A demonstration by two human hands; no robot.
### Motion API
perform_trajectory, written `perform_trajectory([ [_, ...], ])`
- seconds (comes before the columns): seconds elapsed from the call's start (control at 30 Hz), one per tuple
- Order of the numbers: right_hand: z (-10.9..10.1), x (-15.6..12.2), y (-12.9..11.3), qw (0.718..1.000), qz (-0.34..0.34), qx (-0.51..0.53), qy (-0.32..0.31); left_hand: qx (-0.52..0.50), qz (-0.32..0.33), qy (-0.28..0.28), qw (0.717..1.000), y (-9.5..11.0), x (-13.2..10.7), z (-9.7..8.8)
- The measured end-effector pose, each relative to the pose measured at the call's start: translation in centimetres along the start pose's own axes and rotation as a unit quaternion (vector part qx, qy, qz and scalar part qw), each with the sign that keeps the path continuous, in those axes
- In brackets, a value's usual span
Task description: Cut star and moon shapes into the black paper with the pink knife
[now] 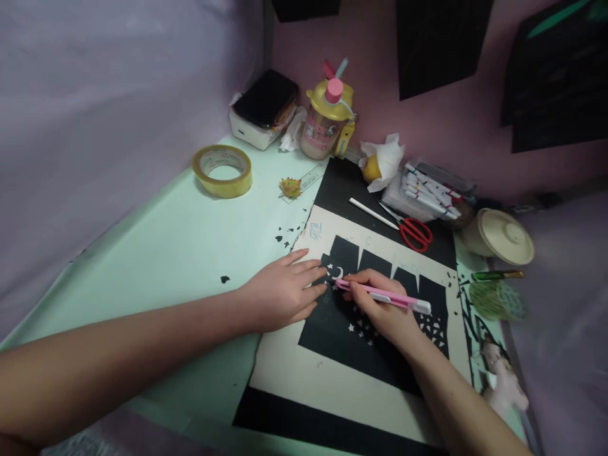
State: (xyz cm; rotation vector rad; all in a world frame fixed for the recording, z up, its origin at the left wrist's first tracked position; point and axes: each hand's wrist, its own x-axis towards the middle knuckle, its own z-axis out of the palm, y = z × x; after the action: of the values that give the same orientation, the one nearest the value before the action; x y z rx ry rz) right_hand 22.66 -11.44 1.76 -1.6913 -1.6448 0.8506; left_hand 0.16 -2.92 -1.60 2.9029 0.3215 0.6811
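My right hand (380, 304) is closed around a pink craft knife (387, 295) with a white end. Its tip meets a sheet of black paper (332, 339) beside a crescent-shaped cutout. Small stars and other shapes are cut through the black paper, and its far edge is split into several flaps. My left hand (285, 291) lies flat with fingers spread, its fingertips on the paper's left side. Beneath is a pale board (280, 361), resting on a larger black sheet (275, 413).
Red-handled scissors (415, 234) and a white stick (373, 213) lie beyond the board. A tape roll (222, 171), a drink bottle (327, 123), a marker box (427, 193) and a lidded cream pot (503, 235) stand around. Black scraps (225, 279) dot the green table (190, 253).
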Motion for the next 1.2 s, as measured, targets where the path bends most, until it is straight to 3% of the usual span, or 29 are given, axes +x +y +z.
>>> perform_trajectory([
  [0.37, 3.2, -3.2, -0.5, 0.991, 0.014, 0.012, 0.130, -0.022, 0.011, -0.028, 0.999, 0.4, 0.4, -0.7],
  [0.6, 4.5, -3.7, -0.7, 0.983, 0.007, 0.011, 0.184, -0.033, -0.004, -0.031, 0.999, 0.0, 0.3, -0.4],
  [0.8, 5.5, -3.8, -0.9, 0.973, -0.012, -0.050, 0.225, -0.064, -0.010, -0.053, 0.996, -0.4, 0.2, -0.1],
  [1.03, 5.5, -4.1, -1.6, 0.970, -0.065, -0.108, 0.208, -0.070, 0.008, -0.011, 0.997, -0.3, 0.3, -0.3],
  [1.2, 6.0, -5.0, -1.8, 0.970, -0.046, -0.104, 0.215, -0.072, 0.022, -0.009, 0.997, -0.1, 0.5, -0.6],
])
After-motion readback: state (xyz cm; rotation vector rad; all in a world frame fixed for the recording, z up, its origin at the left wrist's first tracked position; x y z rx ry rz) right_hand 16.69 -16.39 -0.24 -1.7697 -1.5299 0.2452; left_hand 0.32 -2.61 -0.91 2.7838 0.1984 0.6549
